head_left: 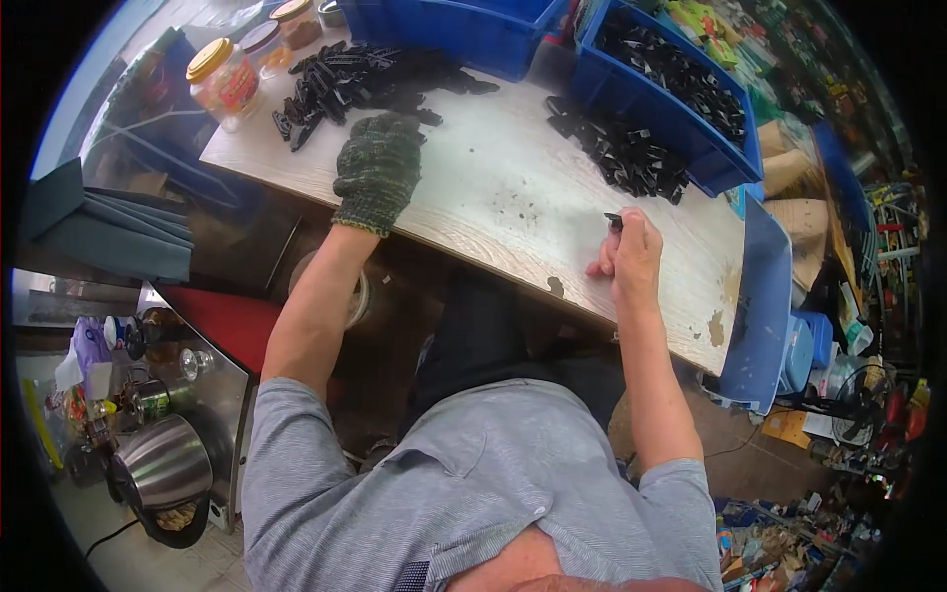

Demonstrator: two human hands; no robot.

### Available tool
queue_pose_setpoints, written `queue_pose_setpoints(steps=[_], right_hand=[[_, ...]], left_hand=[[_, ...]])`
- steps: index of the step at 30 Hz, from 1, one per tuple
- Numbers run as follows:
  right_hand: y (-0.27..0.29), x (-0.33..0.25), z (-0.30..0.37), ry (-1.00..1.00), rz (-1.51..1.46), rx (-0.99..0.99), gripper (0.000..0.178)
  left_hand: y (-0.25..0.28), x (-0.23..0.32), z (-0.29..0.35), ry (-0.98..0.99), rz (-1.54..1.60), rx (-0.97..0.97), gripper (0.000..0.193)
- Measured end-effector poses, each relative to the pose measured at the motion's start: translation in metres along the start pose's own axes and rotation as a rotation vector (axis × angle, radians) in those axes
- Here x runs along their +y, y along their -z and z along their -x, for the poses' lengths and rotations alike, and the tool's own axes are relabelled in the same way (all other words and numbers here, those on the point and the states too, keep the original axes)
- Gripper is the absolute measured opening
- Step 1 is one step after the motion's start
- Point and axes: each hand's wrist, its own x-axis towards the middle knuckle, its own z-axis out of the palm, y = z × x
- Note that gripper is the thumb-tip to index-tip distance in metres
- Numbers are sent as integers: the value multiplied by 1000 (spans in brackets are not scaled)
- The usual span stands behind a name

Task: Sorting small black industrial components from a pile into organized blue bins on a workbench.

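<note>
My left hand (pixel 379 173) wears a dark green knitted glove and rests at the table's left part, back side up. Its fingers are curled; whatever lies under them is hidden. Just beyond it spreads a pile of small black plastic parts (pixel 330 84), some long and narrow. My bare right hand (pixel 636 255) is closed around a small black plastic part (pixel 616 221), whose end sticks out between thumb and fingers above the right side of the table. A second heap of black parts (pixel 631 158) lies beyond that hand.
A blue bin (pixel 732 183) full of black parts stands at the far right of the white table (pixel 473 212). Another blue bin (pixel 444 44) is at the back. Lidded jars (pixel 225 87) stand at the far left corner. A steel kettle (pixel 168 464) sits low on the left.
</note>
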Motion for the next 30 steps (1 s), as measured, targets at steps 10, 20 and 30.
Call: queue_pose_setpoints(steps=[10,20,30], right_hand=[[1,3,0,35,-18,-15,28],[-2,0,0,48,-26,14,28],[-3,1,0,21,-1,29,28]], left_hand=[[4,-20,-5,196,105,-36,17],[13,5,8,-13,245,220,28],[27,19,16,103,49,-71,23]])
